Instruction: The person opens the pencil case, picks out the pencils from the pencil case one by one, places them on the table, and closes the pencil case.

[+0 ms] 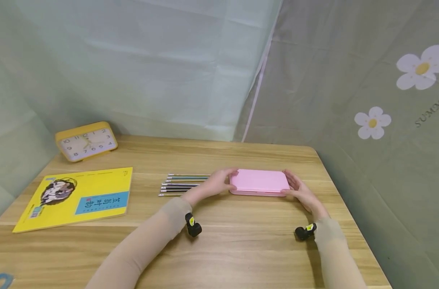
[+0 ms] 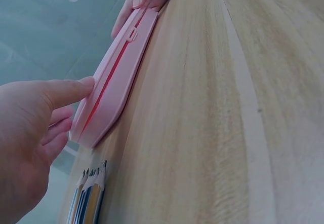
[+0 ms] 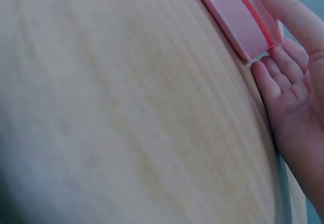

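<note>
A closed pink pencil case [image 1: 260,180] lies flat on the wooden table, with a red line along its front seam and a small clasp [image 2: 132,35]. At its left end, my left hand [image 1: 216,182] holds the case, thumb on the lid's front edge and fingers round the back corner. My right hand [image 1: 304,193] holds the other end the same way; its thumb [image 3: 291,11] lies at the lid edge and its fingers [image 3: 283,72] reach round the end. Several pencils [image 1: 177,184] lie side by side left of the case, partly hidden by my left hand, points toward it.
A yellow book [image 1: 107,180] lies on the left of the table [image 1: 241,249], with a yellow alarm clock [image 1: 86,141] behind it. Part of a blue ring-shaped thing [image 1: 1,277] shows at the near left corner. Curtains [image 1: 161,72] hang behind and to the right.
</note>
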The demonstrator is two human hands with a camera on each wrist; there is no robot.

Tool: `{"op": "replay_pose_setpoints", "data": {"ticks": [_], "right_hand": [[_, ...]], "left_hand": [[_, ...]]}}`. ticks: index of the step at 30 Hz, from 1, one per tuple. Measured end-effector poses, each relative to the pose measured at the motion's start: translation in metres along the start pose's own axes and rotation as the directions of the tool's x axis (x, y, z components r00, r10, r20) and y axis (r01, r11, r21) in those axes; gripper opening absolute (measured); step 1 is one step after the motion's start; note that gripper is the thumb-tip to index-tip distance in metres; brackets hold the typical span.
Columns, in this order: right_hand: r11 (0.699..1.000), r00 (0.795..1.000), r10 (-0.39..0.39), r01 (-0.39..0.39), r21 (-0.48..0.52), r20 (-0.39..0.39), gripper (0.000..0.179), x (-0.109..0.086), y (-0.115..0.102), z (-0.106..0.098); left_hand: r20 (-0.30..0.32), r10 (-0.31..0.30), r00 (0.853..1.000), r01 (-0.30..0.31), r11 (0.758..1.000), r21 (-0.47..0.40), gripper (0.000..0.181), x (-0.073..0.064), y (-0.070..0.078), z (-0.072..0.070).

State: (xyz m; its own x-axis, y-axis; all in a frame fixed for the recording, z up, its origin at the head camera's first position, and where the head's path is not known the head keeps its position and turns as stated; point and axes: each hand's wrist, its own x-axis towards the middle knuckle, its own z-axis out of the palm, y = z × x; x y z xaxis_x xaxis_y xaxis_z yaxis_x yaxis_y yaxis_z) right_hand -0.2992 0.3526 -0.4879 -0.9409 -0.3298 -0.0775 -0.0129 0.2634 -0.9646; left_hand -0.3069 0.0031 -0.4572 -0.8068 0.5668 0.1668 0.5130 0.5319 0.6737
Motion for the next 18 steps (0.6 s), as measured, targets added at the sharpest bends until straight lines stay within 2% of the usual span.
{"op": "replay_pose_setpoints", "data": {"ticks": [4,8,13,18], "right_hand": [[1.0,1.0,-0.006,0.006,0.002,0.002,0.087,0.0001,-0.0005,-0.0009],[1.0,1.0,-0.006,0.006,0.006,0.005,0.088,0.001,-0.0004,-0.001],[1.0,1.0,0.005,-0.005,0.001,0.005,0.09,0.0016,-0.001,-0.001],[1.0,1.0,0.013,-0.013,-0.001,0.004,0.09,0.0012,-0.0014,-0.0014]], "left_hand": [[-0.002,-0.021,1.0,0.021,1.0,0.007,0.07,0.0006,-0.0015,-0.0001],[0.004,-0.066,0.998,0.066,0.998,0.004,0.076,0.0018,-0.004,0.0002],[0.02,-0.115,0.993,0.115,0.993,-0.016,0.081,0.0025,-0.0053,0.0],[0.02,-0.138,0.99,0.138,0.989,-0.046,0.083,0.0028,-0.0046,-0.001]]}}
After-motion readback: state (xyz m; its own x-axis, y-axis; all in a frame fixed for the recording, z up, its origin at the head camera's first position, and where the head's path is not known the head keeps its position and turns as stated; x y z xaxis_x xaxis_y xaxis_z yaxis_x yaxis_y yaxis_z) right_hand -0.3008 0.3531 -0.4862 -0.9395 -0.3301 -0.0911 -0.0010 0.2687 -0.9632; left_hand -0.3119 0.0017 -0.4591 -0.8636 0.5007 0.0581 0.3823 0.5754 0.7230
